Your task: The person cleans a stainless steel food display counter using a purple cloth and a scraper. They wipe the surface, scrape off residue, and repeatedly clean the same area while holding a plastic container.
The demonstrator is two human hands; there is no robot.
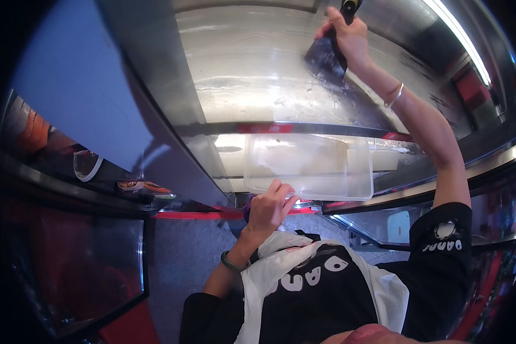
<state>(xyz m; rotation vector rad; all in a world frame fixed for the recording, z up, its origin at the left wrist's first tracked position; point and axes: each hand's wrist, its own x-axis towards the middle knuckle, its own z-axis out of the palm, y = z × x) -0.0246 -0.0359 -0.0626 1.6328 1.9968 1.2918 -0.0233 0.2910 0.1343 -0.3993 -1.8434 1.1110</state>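
Up at one o'clock, the right hand (pixel 350 37) is clenched around the dark handle of a flat scraper (pixel 325 56), its fingers wrapped tight. The wide dark blade is pressed against the shiny, wet-looking steel surface (pixel 252 80) of a recessed metal compartment. A thin bangle (pixel 394 96) sits on that wrist, and the bare forearm runs down toward four o'clock to a black sleeve with white print.

Down near the centre, at about six o'clock from the scraper, the left hand (pixel 268 207) grips the near rim of a clear rectangular plastic container (pixel 309 166), fingers curled over its edge. The container is held just below the metal lip of the compartment, beside a red strip (pixel 264 128) along that edge. A dark band (pixel 230 262) circles the left wrist.

Toward nine o'clock a blue-grey panel (pixel 80 86) slopes away. At seven o'clock stands a glass-fronted case (pixel 69 269). A white apron (pixel 281 252) over a black shirt fills the lower edge.
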